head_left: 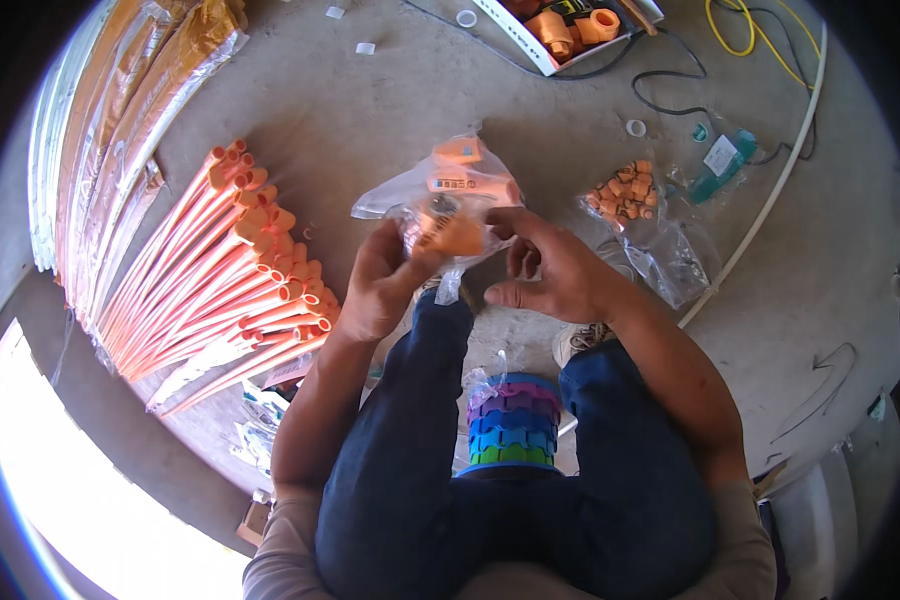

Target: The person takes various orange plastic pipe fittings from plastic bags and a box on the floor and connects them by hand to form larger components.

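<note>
Find the bagged orange fitting (448,236) above the floor (310,90), gripped by the fingers of the left hand (382,285); see the right hand (568,275) beside it with fingers parted. Expect light, stiff plastic in slippery film (450,286); hold by the body. Seems to lie crosswise, too blurred for an exact heading.

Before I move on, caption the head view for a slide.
Left hand holding a bagged orange part, right hand close by, orange pipes at left.
</note>
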{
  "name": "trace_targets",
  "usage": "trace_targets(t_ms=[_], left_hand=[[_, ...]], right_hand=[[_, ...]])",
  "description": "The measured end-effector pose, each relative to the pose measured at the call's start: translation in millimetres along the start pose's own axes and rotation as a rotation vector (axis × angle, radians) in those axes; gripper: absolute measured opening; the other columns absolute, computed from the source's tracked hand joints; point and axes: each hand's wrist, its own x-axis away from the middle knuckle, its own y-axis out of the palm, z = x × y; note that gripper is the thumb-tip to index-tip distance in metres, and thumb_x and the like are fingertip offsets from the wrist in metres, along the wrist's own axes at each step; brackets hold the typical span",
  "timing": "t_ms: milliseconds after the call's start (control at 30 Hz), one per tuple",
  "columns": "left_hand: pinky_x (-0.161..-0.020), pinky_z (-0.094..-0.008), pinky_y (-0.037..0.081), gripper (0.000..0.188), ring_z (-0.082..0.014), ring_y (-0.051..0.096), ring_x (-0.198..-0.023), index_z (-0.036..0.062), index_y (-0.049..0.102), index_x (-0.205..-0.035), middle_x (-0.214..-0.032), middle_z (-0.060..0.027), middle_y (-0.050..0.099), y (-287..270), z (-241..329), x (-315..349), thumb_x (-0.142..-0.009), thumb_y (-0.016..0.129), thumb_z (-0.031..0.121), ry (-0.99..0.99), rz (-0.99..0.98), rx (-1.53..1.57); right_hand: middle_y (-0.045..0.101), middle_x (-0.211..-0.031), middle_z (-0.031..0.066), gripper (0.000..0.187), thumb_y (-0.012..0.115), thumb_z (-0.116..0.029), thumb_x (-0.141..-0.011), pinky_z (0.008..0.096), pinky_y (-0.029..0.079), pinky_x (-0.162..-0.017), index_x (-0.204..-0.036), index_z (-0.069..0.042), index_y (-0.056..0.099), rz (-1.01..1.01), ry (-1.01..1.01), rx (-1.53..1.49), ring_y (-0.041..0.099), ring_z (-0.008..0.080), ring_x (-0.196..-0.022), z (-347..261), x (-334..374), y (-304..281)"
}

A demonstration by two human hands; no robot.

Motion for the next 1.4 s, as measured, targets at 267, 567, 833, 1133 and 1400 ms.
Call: trace_targets(t_ms=[267,567,833,1133,1400], left_hand=[[-0.097,-0.0294,0.047,0.055,-0.0162,0.058,-0.117,-0.0014,0.048,-0.137,-0.125,-0.0113,0.061,18,3,-13,-0.09,0.075,0.007,0.089,-0.179,-0.209],[-0.092,-0.0306,0.05,0.057,-0.0132,0.061,-0.103,-0.002,0.056,-0.128,-0.11,-0.0102,0.066,28,7,-9,-0.081,0.085,0.012,0.027,-0.138,-0.52],[-0.087,-0.031,0.052,0.062,-0.0133,0.063,-0.097,-0.0032,0.055,-0.131,-0.106,-0.0104,0.067,27,9,-9,-0.081,0.085,0.016,-0.061,-0.198,-0.461],[-0.069,-0.034,0.054,0.02,-0.0202,0.07,-0.077,-0.0053,0.068,-0.109,-0.084,-0.0144,0.071,41,2,-13,-0.095,0.066,0.008,0.122,-0.126,-0.736],[-0.063,-0.0396,0.053,0.01,-0.0332,0.069,-0.068,-0.0046,0.064,-0.095,-0.076,-0.0195,0.066,43,-5,-10,-0.094,0.06,0.004,0.255,0.048,-0.922]], right_hand=[[0.065,-0.112,0.0153,0.042,0.075,-0.017,-0.089,0.0326,0.052,-0.073,-0.123,0.001,0.057,0.217,-0.13,0.084,0.065,0.0213,-0.086,-20,1,-6],[0.068,-0.096,0.0117,0.013,0.065,-0.008,-0.095,0.033,0.052,-0.075,-0.103,0.001,0.066,0.319,-0.383,0.255,0.066,0.0214,-0.084,-11,-3,-16],[0.065,-0.083,0.0069,0.015,0.061,-0.013,-0.101,0.0281,0.05,-0.069,-0.102,0.001,0.065,0.286,-0.045,-0.238,0.061,0.0119,-0.075,-16,5,-2],[0.064,-0.085,0.0053,0.017,0.062,-0.016,-0.101,0.0274,0.049,-0.065,-0.103,0.001,0.065,0.123,-0.04,-0.056,0.059,0.0094,-0.074,-10,6,-8],[0.069,-0.088,0.012,0.032,0.07,-0.025,-0.096,0.0312,0.053,-0.072,-0.103,0.006,0.065,0.114,0.064,-0.056,0.065,0.0161,-0.077,-5,4,-5]])
